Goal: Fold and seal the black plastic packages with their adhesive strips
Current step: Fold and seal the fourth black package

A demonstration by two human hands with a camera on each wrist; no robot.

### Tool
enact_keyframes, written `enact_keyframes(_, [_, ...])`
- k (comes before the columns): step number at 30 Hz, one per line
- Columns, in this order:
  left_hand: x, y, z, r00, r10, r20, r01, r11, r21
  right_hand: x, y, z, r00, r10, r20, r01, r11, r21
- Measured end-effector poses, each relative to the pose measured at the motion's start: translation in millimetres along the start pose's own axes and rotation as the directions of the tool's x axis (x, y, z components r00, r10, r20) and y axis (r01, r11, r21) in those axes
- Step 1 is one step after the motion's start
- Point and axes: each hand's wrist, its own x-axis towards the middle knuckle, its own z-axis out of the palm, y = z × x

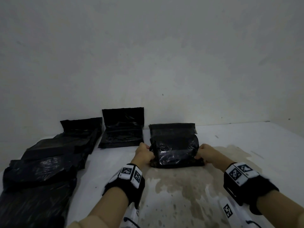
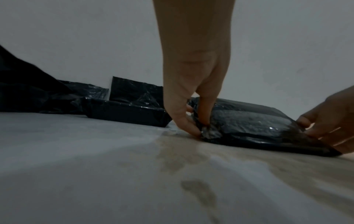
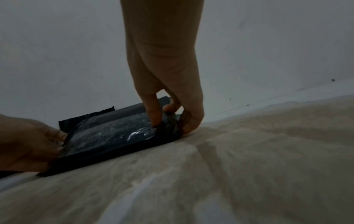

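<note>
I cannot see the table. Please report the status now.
Left hand pinches package left edge; right hand pinches right edge. Flap open, unsealed. Nothing in the way.

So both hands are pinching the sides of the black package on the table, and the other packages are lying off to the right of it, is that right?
Not quite. The left hand and right hand do pinch the sides of the package on the table, but the other packages lie to its left, as the head view shows.
</note>
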Motion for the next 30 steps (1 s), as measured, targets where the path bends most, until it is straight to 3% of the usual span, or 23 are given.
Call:
enact_keyframes(4, [8.2, 3.8, -27.8, 1.000, -0.009, 0.027, 0.009, 1.000, -0.002, -9.6, -27.3, -7.9, 0.983, -0.010, -0.181, -0.023, 0.983, -0.180])
enact_keyframes(6, [14.6, 8.6, -48.6, 0.998, 0.033, -0.049, -0.032, 0.999, 0.026, -11.1, -50.8, -7.4, 0.958, -0.066, -0.280, -0.017, 0.959, -0.283])
enact_keyframes(8, [19.6, 12.9, -70.9, 0.986, 0.090, -0.143, -0.084, 0.995, 0.046, -11.6, -81.4, 2.0, 0.930, -0.186, -0.318, 0.090, 0.951, -0.295])
enact_keyframes(13, [24.0, 8.6, -109.4, 0.929, 0.228, -0.290, -0.128, 0.936, 0.327, -9.2, -139.4, 72.4, 0.855, -0.451, -0.256, 0.396, 0.887, -0.237])
enact_keyframes(16, [28.4, 3.2, -114.7, 0.896, 0.296, -0.332, -0.134, 0.891, 0.433, -2.6, -158.3, 129.9, 0.852, -0.505, -0.140, 0.460, 0.849, -0.260])
enact_keyframes(20, [36.3, -13.3, -116.5, 0.931, 0.230, -0.285, -0.043, 0.842, 0.538, 3.6, -168.8, 176.0, 0.898, -0.440, -0.004, 0.430, 0.880, -0.203])
enact_keyframes(24, [50.9, -26.6, -123.1, 0.972, 0.039, -0.230, 0.100, 0.821, 0.562, 20.8, -163.3, 188.6, 0.971, -0.240, 0.002, 0.234, 0.943, -0.235])
enact_keyframes(27, [56.4, -25.9, -129.0, 0.976, -0.058, -0.212, 0.143, 0.900, 0.412, 26.6, -166.5, 194.3, 0.991, -0.124, -0.039, 0.119, 0.986, -0.116])
enact_keyframes(30, [55.3, -23.7, -136.0, 0.955, -0.073, -0.286, 0.149, 0.956, 0.252, 22.7, -174.8, 194.8, 0.997, -0.027, -0.067, 0.028, 1.000, 0.011])
